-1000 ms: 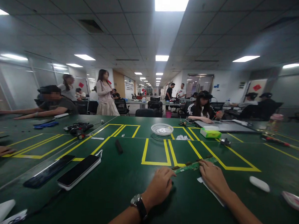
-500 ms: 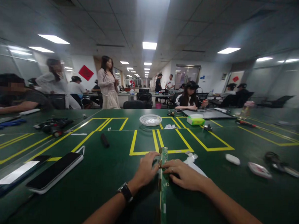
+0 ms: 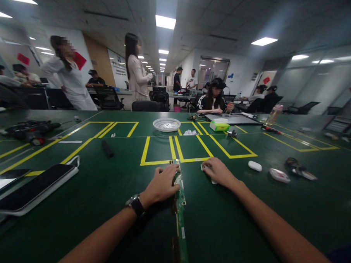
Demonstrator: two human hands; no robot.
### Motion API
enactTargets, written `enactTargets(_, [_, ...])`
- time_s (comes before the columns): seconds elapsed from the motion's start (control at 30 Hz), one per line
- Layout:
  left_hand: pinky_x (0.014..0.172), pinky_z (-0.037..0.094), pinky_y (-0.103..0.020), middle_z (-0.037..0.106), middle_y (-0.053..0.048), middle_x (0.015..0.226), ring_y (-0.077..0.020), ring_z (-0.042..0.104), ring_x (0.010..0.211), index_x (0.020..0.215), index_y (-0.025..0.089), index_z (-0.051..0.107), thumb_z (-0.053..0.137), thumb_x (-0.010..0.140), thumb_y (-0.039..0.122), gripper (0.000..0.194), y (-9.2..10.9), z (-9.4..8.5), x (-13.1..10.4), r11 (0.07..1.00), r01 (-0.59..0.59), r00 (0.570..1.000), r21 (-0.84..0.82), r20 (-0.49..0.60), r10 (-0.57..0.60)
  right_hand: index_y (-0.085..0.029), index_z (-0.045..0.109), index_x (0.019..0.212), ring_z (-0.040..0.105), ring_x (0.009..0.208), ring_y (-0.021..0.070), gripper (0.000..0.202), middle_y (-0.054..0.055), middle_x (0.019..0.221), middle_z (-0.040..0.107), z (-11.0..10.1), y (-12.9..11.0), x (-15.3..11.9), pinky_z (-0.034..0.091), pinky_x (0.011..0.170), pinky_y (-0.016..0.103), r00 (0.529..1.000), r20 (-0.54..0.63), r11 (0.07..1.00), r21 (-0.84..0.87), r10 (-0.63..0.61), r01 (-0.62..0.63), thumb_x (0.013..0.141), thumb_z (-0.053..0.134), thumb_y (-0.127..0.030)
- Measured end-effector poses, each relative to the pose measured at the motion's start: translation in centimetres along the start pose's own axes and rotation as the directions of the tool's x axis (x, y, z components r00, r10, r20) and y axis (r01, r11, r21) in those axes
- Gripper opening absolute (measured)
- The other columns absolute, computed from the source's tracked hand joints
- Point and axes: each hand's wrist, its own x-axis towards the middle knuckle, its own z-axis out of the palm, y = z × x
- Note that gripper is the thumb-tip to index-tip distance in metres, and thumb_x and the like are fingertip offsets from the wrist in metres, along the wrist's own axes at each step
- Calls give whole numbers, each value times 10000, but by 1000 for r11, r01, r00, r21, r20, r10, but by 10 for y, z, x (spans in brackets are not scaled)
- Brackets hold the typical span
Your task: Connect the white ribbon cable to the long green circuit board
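A long, narrow green circuit board (image 3: 181,217) lies lengthwise in front of me, with brownish parts along its left edge. My left hand (image 3: 163,183), with a watch on its wrist, is closed over the board's far part, fingers across the top and thumb lower down. Farther right, my right hand (image 3: 220,172) is bent down to the table with its fingers closed on a thin white piece (image 3: 213,182). Most of that piece is hidden under the hand, so I cannot tell what it is.
Yellow tape (image 3: 159,162) outlines areas on the green table. Beyond the board stand a white basket (image 3: 167,125) and a tissue pack (image 3: 219,125). A phone-like black slab (image 3: 36,185) lies left; a white case (image 3: 254,166) lies right. A person (image 3: 214,100) sits opposite.
My right hand has left the board and moved right onto the white piece. My left hand now lies farther over the board. The head view has tilted down and turned slightly right.
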Motion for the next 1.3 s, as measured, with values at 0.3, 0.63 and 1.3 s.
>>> enactTargets(0.3, [1035, 289, -550, 367, -145, 1538, -321, 305, 1420, 1382, 172, 457, 461, 931, 411, 510, -2, 4, 3, 996, 4, 1000, 89, 22, -6, -188, 697, 1083, 577, 893, 204, 237, 67, 955, 648, 15, -48, -2, 437, 794, 323, 978, 0, 964, 170, -209, 206, 873, 676, -294])
enactTargets(0.63, [1049, 299, -543, 322, -130, 1563, -289, 266, 1444, 1433, 145, 424, 358, 980, 444, 547, 2, 4, 6, 986, 35, 998, 164, 40, -42, -198, 712, 1037, 582, 825, 174, 207, 53, 940, 658, 23, -53, -1, 442, 728, 295, 971, -38, 940, 244, -237, 239, 849, 715, -285])
enactTargets(1.3, [1113, 133, -679, 230, -139, 1597, -315, 168, 1476, 1502, 143, 284, 249, 1030, 436, 556, 1, 4, 7, 987, -51, 991, 154, 130, 31, -233, 653, 1246, 626, 794, 169, 473, 28, 925, 711, 22, -45, 3, 476, 759, 306, 965, -41, 920, 294, -258, 259, 794, 776, -308])
